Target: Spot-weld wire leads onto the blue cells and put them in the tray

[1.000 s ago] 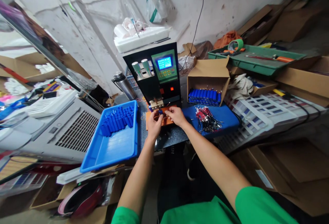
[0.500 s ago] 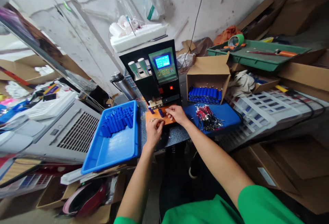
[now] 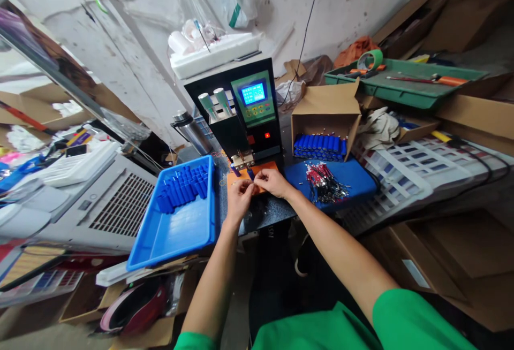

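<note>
In the head view, my left hand [image 3: 240, 199] and my right hand [image 3: 274, 182] meet fingertip to fingertip over the front of an orange plate [image 3: 270, 168]. Both are closed in a pinch. Whatever lies between the fingers is too small to make out. Just beyond them a blue cylindrical battery cell [image 3: 250, 173] stands under the head of a black spot welder [image 3: 261, 144] with a lit screen. A second blue cell [image 3: 235, 170] is at the plate's left side, apart from my hands.
Left stands a blue tray [image 3: 172, 256] holding many blue cells [image 3: 185, 189]. To the right, a cardboard box [image 3: 324, 103] contains more cells [image 3: 320, 144]. Red and black wire leads [image 3: 324, 181] lie on a blue surface [image 3: 359, 177]. Behind the tray is a steel flask [image 3: 195, 131].
My right hand has moved left and slightly toward me, and its fingertips now meet those of my left hand. The left hand has lifted slightly. The cell at the welder looks unmoved.
</note>
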Demonstrator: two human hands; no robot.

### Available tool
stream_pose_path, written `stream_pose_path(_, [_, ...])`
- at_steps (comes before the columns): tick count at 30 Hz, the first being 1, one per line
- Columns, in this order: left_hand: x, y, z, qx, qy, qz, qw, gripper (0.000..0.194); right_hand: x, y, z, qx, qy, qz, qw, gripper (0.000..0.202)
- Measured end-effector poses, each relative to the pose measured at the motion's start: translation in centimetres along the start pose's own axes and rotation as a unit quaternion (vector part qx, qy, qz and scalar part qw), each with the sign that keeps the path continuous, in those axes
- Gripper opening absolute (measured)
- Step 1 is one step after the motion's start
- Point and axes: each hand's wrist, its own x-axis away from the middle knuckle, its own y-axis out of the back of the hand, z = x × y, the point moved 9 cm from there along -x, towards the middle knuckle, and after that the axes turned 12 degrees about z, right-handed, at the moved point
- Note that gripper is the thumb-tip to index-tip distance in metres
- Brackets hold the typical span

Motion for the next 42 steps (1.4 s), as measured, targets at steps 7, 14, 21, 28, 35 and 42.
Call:
stream_pose_path(7, [0.4, -1.1, -1.7, -0.091, -0.105, 0.019, 0.99, 0.035, 0.4, 1.3, -0.3, -0.128, -0.041, -0.053, 0.99, 0.02])
stream_pose_path(14, [-0.7, -2.4, -0.1, -0.036, -0.091, 0.074, 0.992, 0.049, 0.6, 2.1, -0.7, -0.175, -0.056, -0.095, 0.978, 0.024])
stream_pose_path(21, [-0.1, -1.5, -0.4, 0.049, -0.029, 0.019, 0.998, 0.036, 0.4, 2.2, -1.2, -0.186, -0.06, -0.104, 0.975, 0.026])
stream_pose_path(28, [-0.8, 0.4, -0.4, 0.024, 0.015, -0.035, 0.999, 0.026, 0.2, 2.2, -1.3, -0.199, -0.054, -0.103, 0.973, 0.024])
stream_pose_path(35, [-1.6, 0.0, -0.5, 0.029, 0.016, 0.0, 0.999, 0.027, 0.0, 2.3, -1.2, -0.195, -0.049, -0.108, 0.974, 0.026])
stream_pose_path(42, [-2.3, -0.9, -0.4, 0.015, 0.01, 0.02, 1.0, 0.029, 0.1, 2.4, -1.1, -0.175, -0.053, -0.115, 0.976, 0.027])
